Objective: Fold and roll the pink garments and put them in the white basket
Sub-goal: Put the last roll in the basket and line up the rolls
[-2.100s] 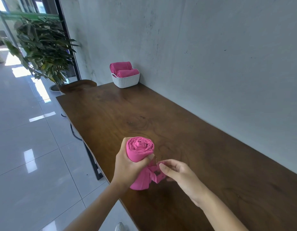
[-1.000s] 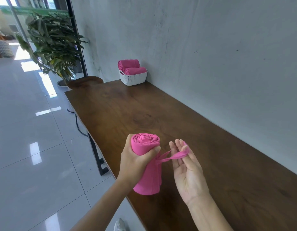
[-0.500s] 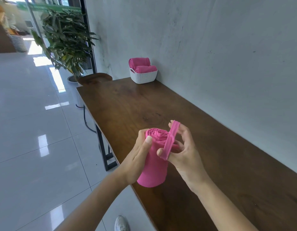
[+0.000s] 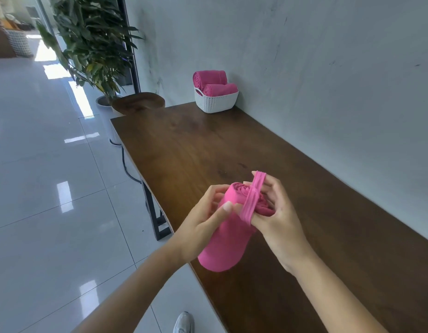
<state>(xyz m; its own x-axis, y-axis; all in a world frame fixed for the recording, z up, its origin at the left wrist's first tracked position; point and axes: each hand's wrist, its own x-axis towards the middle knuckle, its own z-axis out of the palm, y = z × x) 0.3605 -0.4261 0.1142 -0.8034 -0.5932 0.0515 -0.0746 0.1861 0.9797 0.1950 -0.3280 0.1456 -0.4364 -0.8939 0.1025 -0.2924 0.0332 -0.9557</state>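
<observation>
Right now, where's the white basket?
Head view: the white basket sits on the wooden table, far end, beside the wall, holding two pink rolls.

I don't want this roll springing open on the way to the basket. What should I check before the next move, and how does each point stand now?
1. Left hand grips the roll: ok.
2. Roll wound tight, spiral end neat: ok.
3. Right hand holds the strap stretched over the roll's end: ok.
4. Strap pulled down around the roll's body: not ok, it only crosses the end.
5. Basket upright on the table: ok.
6. Room in the basket beside its two rolls: cannot tell.
</observation>
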